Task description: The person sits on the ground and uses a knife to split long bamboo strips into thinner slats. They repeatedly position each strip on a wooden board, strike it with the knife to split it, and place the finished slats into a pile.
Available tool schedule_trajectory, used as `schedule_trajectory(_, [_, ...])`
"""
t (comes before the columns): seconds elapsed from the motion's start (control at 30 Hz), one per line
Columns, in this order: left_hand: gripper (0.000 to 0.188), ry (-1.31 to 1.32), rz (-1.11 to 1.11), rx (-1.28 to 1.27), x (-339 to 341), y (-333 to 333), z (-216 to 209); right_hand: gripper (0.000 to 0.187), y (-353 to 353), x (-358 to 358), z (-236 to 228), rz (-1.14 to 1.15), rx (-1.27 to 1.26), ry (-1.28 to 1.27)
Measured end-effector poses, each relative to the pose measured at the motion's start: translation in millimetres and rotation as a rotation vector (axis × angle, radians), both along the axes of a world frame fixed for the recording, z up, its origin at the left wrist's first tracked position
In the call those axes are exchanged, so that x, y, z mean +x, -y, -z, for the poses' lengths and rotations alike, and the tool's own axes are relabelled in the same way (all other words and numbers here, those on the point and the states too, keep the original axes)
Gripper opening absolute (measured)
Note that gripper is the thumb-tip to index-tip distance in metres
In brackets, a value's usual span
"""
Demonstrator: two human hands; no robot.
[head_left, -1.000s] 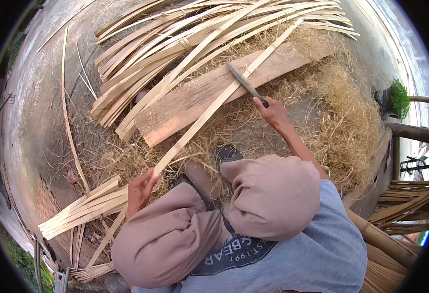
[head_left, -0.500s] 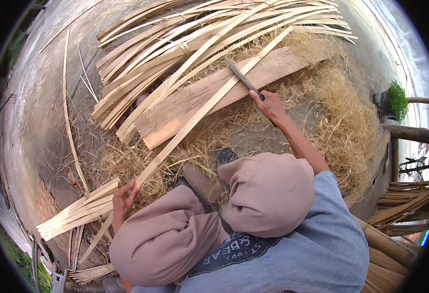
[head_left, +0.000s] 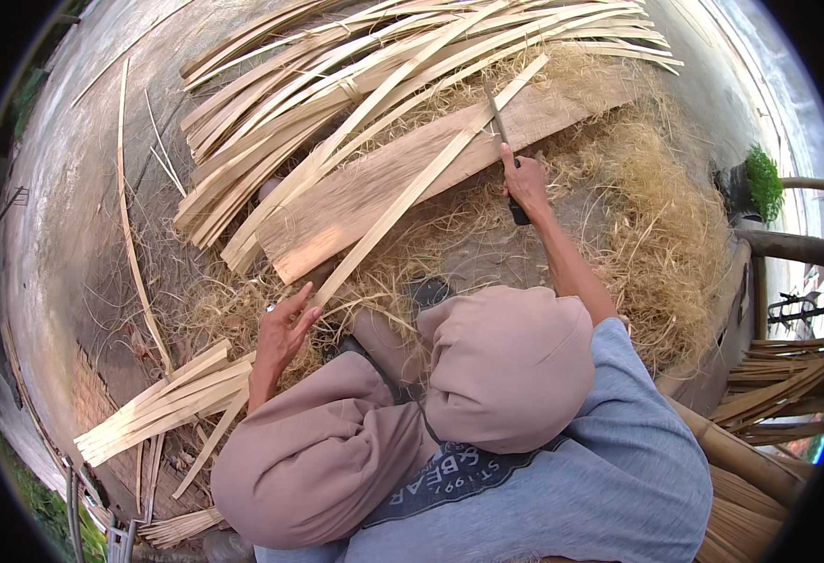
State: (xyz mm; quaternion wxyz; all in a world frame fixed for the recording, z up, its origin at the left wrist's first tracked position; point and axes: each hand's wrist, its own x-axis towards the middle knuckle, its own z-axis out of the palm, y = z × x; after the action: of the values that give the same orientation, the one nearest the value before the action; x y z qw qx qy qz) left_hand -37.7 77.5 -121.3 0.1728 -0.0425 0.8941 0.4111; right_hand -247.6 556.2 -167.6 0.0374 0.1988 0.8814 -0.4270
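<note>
A long pale strip of split wood, likely bamboo [head_left: 403, 204], lies slantwise across a broad wooden board [head_left: 342, 200]. Its lower part runs into my left hand [head_left: 282, 336], whose fingers are loosely round it, with the thumb and a finger showing apart at its edges. My right hand [head_left: 526, 185] is closed on the dark handle of a knife [head_left: 497, 117], its thumb stretched toward the blade. The blade points away from me, beside the strip's upper part over the board; whether it touches the strip I cannot tell.
Beyond the board lies a large pile of strips [head_left: 271, 117]. A smaller bundle [head_left: 163, 405] is at the lower left. Curly shavings [head_left: 661, 235] cover the ground round the board. A potted plant [head_left: 764, 183] and bamboo poles [head_left: 783, 246] stand at the right.
My left hand has moved up along the strip, away from me, its fingers loosening. My right hand has risen slightly and turned the knife more upright. The strip's far end has shifted a little left.
</note>
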Motion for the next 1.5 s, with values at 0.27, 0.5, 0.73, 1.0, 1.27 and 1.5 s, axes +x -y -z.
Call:
schedule_trajectory(0.27, [0.05,0.285,-0.116,0.117,-40,-38,12,0.07,83,113,-18,-0.672,0.184,-0.003])
schedule_trajectory(0.5, [0.048,0.336,-0.075,0.057,-42,-15,-9,0.071,3,19,-17,-0.239,0.206,-0.025])
schedule_trajectory(0.73, [0.043,0.501,-0.134,0.075,-1,54,-40,0.073,-57,22,0,-0.052,0.209,0.04])
schedule_trajectory(1.0, [0.038,0.511,-0.259,0.103,48,84,-37,0.078,-33,39,-7,-0.48,0.375,-0.025])
schedule_trajectory(1.27, [0.03,0.601,-0.214,0.108,46,83,-20,0.077,-93,-2,15,-0.167,0.459,-0.146])
schedule_trajectory(1.5, [0.052,-0.293,0.083,-0.093,-18,-59,12,0.067,24,68,-9,-0.228,0.097,0.047])
